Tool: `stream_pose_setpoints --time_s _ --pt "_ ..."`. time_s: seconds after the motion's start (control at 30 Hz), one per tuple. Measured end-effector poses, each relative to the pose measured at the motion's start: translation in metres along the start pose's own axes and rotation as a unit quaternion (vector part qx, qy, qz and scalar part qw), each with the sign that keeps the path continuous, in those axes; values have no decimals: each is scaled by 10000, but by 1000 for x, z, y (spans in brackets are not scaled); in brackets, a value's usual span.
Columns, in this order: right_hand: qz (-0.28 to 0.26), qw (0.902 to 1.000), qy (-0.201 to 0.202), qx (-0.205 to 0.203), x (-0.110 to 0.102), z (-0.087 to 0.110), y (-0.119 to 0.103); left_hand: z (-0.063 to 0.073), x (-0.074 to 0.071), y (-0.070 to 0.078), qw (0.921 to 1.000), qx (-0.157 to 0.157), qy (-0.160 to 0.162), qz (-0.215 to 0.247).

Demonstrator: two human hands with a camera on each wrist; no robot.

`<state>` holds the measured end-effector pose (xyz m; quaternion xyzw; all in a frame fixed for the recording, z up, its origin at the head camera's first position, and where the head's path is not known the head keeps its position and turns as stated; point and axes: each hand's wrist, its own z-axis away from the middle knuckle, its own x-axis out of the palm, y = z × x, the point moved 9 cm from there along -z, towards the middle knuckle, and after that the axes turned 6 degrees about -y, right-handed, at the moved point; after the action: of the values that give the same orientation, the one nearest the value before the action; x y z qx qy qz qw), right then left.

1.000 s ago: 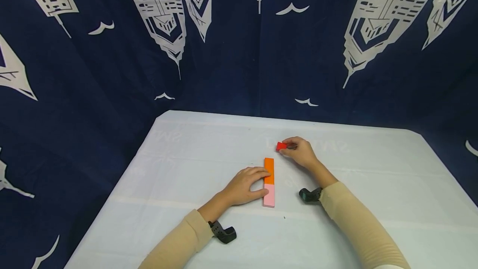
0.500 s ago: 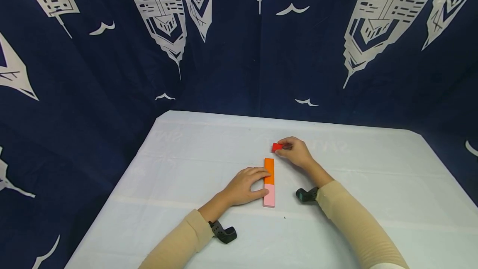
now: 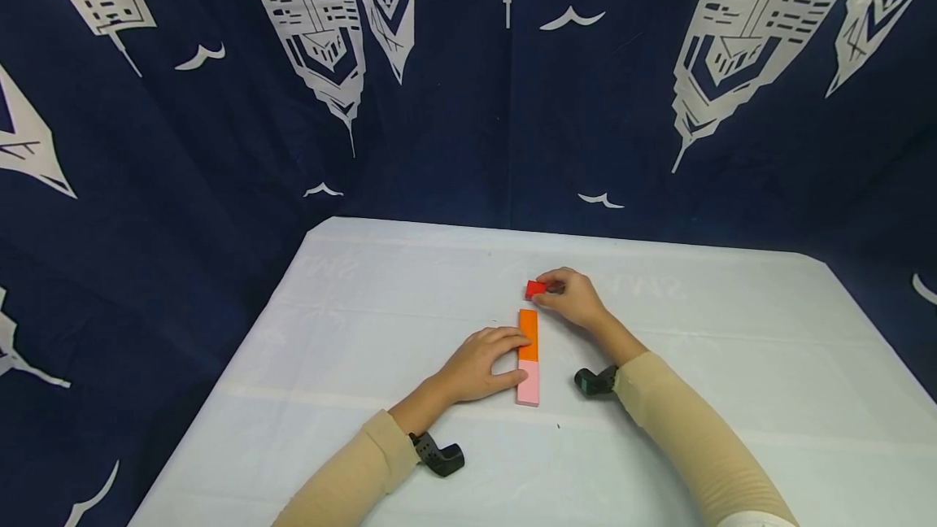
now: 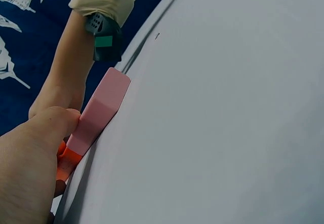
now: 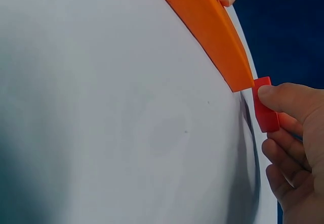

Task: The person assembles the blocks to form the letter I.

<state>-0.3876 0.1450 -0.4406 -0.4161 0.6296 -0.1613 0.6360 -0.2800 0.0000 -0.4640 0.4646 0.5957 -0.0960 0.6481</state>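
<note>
An orange block [image 3: 528, 325] and a pink block [image 3: 528, 390] lie end to end on the white table, forming one straight strip. My left hand [image 3: 476, 366] rests at the strip's left side, thumb on the pink block [image 4: 104, 107] and extended fingertips on the orange one. Just beyond the orange end, my right hand [image 3: 574, 298] pinches a small red block [image 3: 533, 289] between thumb and fingers. In the right wrist view the red block [image 5: 262, 115] shows close to the tip of the orange block [image 5: 207, 26].
The white table [image 3: 695, 397] reaches back to a dark blue cloth [image 3: 468, 128] printed with white buildings and birds. Black wrist devices sit on both arms, the left one [image 3: 441, 458] near the table surface. A tiny dark speck [image 3: 559, 427] lies near the pink end.
My right hand has moved left with the red block, bringing it over in line with the orange end. The left hand and the strip have stayed put.
</note>
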Motion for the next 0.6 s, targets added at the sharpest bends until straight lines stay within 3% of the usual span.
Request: stream_pose_setpoints --time_s 0.6 --pt "129 9998 -165 35 10 -1 -1 0 1 -2 10000 -63 -29 -3"
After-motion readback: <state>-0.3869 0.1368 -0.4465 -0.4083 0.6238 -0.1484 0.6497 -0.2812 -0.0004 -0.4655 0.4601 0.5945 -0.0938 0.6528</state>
